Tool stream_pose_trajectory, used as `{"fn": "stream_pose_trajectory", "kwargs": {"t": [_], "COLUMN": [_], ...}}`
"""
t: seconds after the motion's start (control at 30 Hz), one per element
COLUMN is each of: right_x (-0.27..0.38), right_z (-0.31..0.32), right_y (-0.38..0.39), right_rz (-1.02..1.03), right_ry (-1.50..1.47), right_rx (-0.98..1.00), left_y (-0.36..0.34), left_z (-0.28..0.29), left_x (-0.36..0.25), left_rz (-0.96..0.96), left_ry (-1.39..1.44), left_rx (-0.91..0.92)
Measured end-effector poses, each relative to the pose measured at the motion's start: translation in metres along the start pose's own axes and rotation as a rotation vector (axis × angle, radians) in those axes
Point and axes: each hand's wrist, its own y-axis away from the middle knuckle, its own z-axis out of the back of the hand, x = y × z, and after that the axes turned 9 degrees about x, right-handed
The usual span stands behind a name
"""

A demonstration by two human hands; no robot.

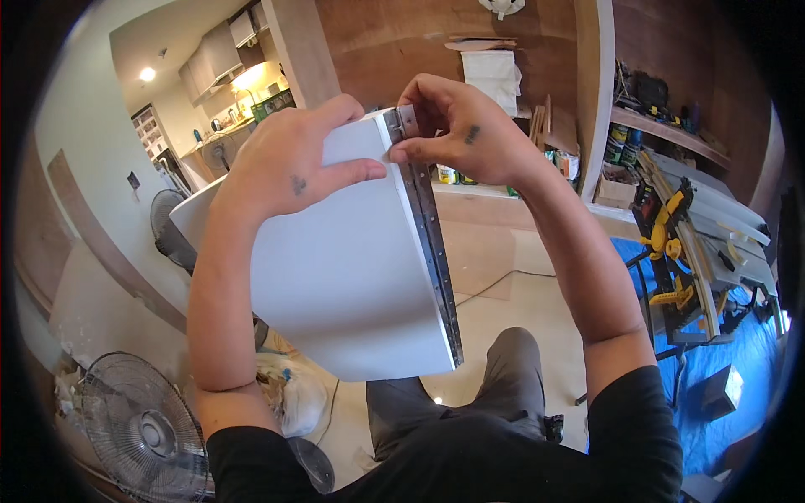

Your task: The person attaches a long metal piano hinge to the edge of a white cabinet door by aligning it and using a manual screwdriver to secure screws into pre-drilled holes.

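A white panel stands upright in front of me, its long edge facing right. Along that edge runs a dark metal piano hinge with a row of small holes. My left hand is closed over the panel's top, thumb on the near face and fingers behind, where they are partly hidden. Close to the top of the edge, my right hand pinches the hinge's upper end between thumb and fingers. Part of the hinge leaf shows beside the fingertips.
A pedestal fan stands at the lower left beside a white plastic bag. At the right, a workbench with yellow clamps stands on a blue tarp. Wooden shelves hold cans and tools. A cable crosses the floor.
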Motion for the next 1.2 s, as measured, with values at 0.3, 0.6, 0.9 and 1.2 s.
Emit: {"fn": "stream_pose_trajectory", "kwargs": {"t": [0.3,0.6,0.9,1.2], "right_x": [-0.007,0.001,0.028,0.043], "right_z": [0.01,0.02,0.034,0.019], "right_y": [-0.007,-0.028,-0.034,-0.017], "right_rz": [-0.084,0.047,-0.053,0.054], "right_ry": [-0.099,-0.012,0.131,-0.171], "right_rx": [0.274,0.368,0.477,0.512], "left_y": [-0.003,-0.003,0.001,0.013], "left_z": [-0.007,-0.008,-0.016,-0.01], "left_x": [0.007,0.021,0.025,0.026], "left_rz": [0.014,-0.099,-0.103,-0.198], "left_ry": [-0.029,0.021,0.088,0.167], "left_rx": [-0.027,-0.076,-0.226,-0.226]}}
